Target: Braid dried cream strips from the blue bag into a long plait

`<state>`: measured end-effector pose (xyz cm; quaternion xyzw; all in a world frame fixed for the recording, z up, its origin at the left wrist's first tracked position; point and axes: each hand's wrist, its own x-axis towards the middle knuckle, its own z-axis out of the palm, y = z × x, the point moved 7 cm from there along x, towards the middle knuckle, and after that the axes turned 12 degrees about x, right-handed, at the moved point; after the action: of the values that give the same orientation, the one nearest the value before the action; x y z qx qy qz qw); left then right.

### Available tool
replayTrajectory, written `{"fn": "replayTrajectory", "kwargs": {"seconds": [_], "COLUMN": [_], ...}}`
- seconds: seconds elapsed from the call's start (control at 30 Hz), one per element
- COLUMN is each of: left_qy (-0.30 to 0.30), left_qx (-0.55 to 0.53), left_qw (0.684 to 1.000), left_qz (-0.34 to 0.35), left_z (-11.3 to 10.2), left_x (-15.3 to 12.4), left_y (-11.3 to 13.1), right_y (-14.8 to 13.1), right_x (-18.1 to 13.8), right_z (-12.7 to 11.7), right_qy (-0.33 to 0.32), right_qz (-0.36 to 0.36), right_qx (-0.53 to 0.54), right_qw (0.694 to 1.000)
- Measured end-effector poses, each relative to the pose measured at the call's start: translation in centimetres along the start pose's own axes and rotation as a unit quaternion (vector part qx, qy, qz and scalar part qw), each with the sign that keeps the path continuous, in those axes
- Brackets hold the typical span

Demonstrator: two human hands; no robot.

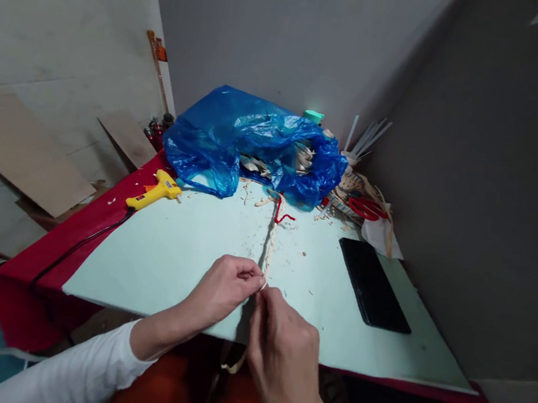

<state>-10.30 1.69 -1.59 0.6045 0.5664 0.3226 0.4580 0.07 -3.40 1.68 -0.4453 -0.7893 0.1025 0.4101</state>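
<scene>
A thin pale braided cord (270,242) runs across the light green sheet (181,249) from a red thread (281,213) near the bag toward me. My left hand (220,288) pinches the near end of the cord, fingers closed. Just to its right, my right hand (283,358) is also closed on the cord's strands. A loose pale strip (234,365) hangs below the table edge between my hands.
A crumpled blue plastic bag (252,142) with pale strips inside lies at the back. A yellow glue gun (157,190) with black cable rests at left, a black phone (374,283) at right. Red scissors (366,208) and white sticks sit at the back right. Walls close in behind and at right.
</scene>
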Motion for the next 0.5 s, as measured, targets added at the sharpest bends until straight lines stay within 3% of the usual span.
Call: {"fn": "replayTrajectory", "kwargs": {"seconds": [0.13,0.27,0.4,0.5], "left_qy": [-0.035,-0.034,-0.032,-0.021], "left_qx": [-0.099,-0.13,-0.112,-0.079], "left_qw": [0.994,0.99,0.993,0.997], "left_qz": [-0.034,-0.034,-0.019,-0.008], "left_z": [0.1,-0.2,-0.2,-0.3], "left_x": [-0.4,-0.7,-0.8,-0.9], "left_y": [-0.1,0.0,0.0,-0.2], "right_y": [-2.2,-1.9,1.1,3.1], "right_x": [-0.8,-0.3,1.6,2.3], "right_z": [1.0,-0.1,-2.1,-0.1], "right_qy": [0.025,-0.027,-0.023,-0.119], "right_qz": [-0.09,-0.085,0.045,0.162], "right_qx": [-0.092,-0.028,0.095,0.21], "right_qw": [0.991,0.996,0.994,0.957]}}
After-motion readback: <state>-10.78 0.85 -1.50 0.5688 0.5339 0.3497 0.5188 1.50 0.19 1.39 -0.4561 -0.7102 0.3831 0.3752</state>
